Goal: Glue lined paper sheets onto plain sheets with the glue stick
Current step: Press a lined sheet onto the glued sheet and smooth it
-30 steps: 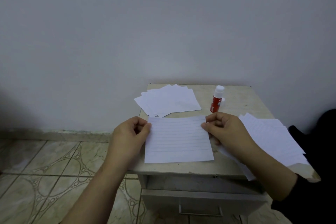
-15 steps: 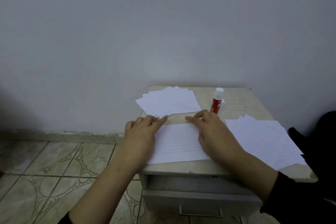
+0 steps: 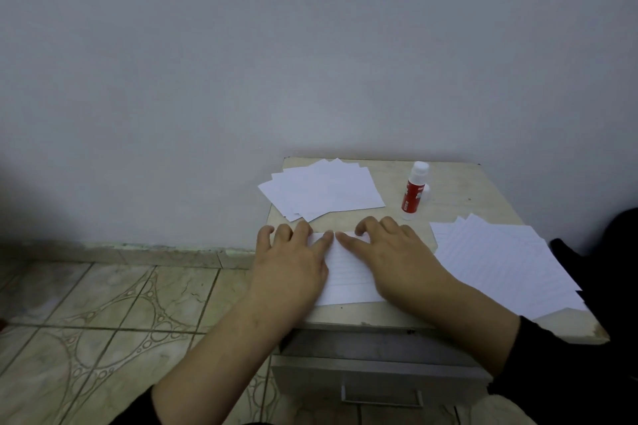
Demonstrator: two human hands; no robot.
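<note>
Two hands — left hand (image 3: 290, 266), right hand (image 3: 397, 259) — flat on one lined sheet (image 3: 348, 278).

Under the fingers (image 3: 322, 240) lies a matt white lined paper sheet (image 3: 348, 274). Beyond them stands a glossy red-and-white plastic glue stick (image 3: 413, 192) on the worn, scuffed beige desk (image 3: 459, 183). Below, a polished patterned tile floor (image 3: 103, 304).
</note>
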